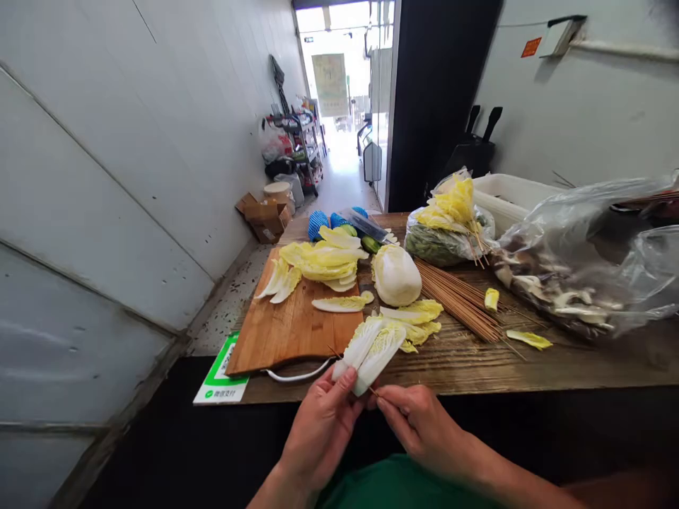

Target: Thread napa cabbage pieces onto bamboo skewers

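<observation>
My left hand (332, 413) is closed around the white stem ends of two napa cabbage leaves (378, 346), held side by side above the table's front edge. Between thumb and fingers, my right hand (416, 420) pinches a thin wooden skewer (373, 391). The skewer runs through the leaf bases, and its tip shows at the left of them. Behind the held leaves lie more loose cabbage leaves (424, 312) on the table. A pile of leaves (323, 261) rests on the wooden cutting board (281, 329), with a cabbage head (397, 276) to its right.
A bundle of skewers (459, 300) lies on the wooden table (424, 371). Farther right are a plastic bag of mushrooms (573, 297), a bag of greens topped with skewered leaves (435, 237) and a white bin (517, 194). A knife (366, 226) lies at the back.
</observation>
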A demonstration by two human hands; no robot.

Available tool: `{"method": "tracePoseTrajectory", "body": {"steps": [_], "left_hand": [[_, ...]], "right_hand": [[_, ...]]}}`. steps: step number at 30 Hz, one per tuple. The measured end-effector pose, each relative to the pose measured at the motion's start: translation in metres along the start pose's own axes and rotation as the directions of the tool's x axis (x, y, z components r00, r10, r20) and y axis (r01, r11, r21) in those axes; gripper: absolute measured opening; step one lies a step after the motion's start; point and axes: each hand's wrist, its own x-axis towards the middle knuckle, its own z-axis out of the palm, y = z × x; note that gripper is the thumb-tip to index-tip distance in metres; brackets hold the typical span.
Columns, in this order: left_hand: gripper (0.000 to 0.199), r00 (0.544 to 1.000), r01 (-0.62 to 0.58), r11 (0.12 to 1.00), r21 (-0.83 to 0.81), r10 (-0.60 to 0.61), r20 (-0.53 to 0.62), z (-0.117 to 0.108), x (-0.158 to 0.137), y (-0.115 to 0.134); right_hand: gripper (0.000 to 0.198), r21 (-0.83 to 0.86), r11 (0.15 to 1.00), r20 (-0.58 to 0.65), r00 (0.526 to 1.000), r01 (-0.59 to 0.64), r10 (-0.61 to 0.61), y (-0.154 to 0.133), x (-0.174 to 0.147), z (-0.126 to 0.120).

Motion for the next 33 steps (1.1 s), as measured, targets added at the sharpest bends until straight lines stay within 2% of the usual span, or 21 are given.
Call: {"method": "tracePoseTrajectory", "body": {"steps": [3,5,7,8,9,10,11,12,13,15,18,20,23,25,28,33], "left_hand": [[0.026,0.997,0.023,0.991,0.135,-0.033,0.073,-0.004,0.000,0.022],[0.037,0.997,0.010,0.968,0.250,-0.028,0.069,-0.011,-0.005,0.042],[0.045,0.994,-0.100,0.904,0.416,0.109,0.003,-0.024,-0.011,0.066],[0.046,0.967,-0.199,0.820,0.537,0.253,-0.029,-0.034,-0.012,0.079],[0.042,0.915,-0.250,0.685,0.684,0.399,-0.065,-0.044,-0.011,0.092],[0.036,0.815,-0.234,0.503,0.832,0.568,-0.114,-0.055,-0.007,0.106],[0.033,0.687,-0.168,0.307,0.937,0.718,-0.113,-0.066,-0.001,0.119],[0.035,0.600,-0.084,0.136,0.987,0.798,-0.059,-0.077,0.006,0.131],[0.036,0.563,-0.013,-0.011,1.000,0.826,0.017,-0.086,0.016,0.142],[0.038,0.565,0.091,-0.287,0.954,0.803,0.188,-0.099,0.037,0.157],[0.031,0.618,0.099,-0.397,0.913,0.743,0.256,-0.102,0.062,0.163],[0.027,0.655,0.114,-0.458,0.882,0.702,0.280,-0.098,0.070,0.156],[0.033,0.705,0.209,-0.586,0.783,0.645,0.294,-0.093,0.072,0.140],[0.036,0.730,0.237,-0.627,0.742,0.619,0.290,-0.094,0.072,0.132],[0.031,0.745,0.203,-0.616,0.761,0.601,0.288,-0.097,0.074,0.131],[0.022,0.713,0.119,-0.584,0.803,0.613,0.340,-0.090,0.069,0.133]], "right_hand": [[0.026,-0.067,0.994,-0.083,0.992,0.091,-0.097,0.006,0.009,0.003],[0.024,-0.123,0.973,-0.168,0.963,0.194,-0.213,0.008,0.011,0.003],[0.022,-0.179,0.936,-0.263,0.902,0.302,-0.341,0.008,0.011,0.002],[0.021,-0.199,0.917,-0.300,0.870,0.344,-0.392,0.008,0.010,0.002],[0.021,-0.212,0.905,-0.328,0.845,0.370,-0.422,0.008,0.009,0.002],[0.021,-0.218,0.899,-0.348,0.831,0.380,-0.435,0.007,0.009,0.003],[0.021,-0.219,0.900,-0.357,0.827,0.378,-0.434,0.007,0.009,0.004],[0.021,-0.215,0.906,-0.354,0.835,0.365,-0.421,0.008,0.009,0.005],[0.021,-0.214,0.913,-0.343,0.848,0.348,-0.404,0.008,0.009,0.007],[0.021,-0.226,0.922,-0.311,0.874,0.315,-0.374,0.010,0.009,0.011],[0.019,-0.274,0.918,-0.266,0.895,0.286,-0.358,0.017,0.007,0.016],[0.018,-0.299,0.914,-0.239,0.906,0.275,-0.350,0.022,0.004,0.018],[0.018,-0.317,0.912,-0.213,0.918,0.260,-0.336,0.027,0.002,0.019],[0.019,-0.322,0.910,-0.215,0.915,0.263,-0.341,0.027,0.003,0.020],[0.021,-0.332,0.904,-0.242,0.902,0.269,-0.358,0.023,0.006,0.019],[0.024,-0.360,0.896,-0.259,0.895,0.259,-0.363,0.016,0.007,0.018]]}}
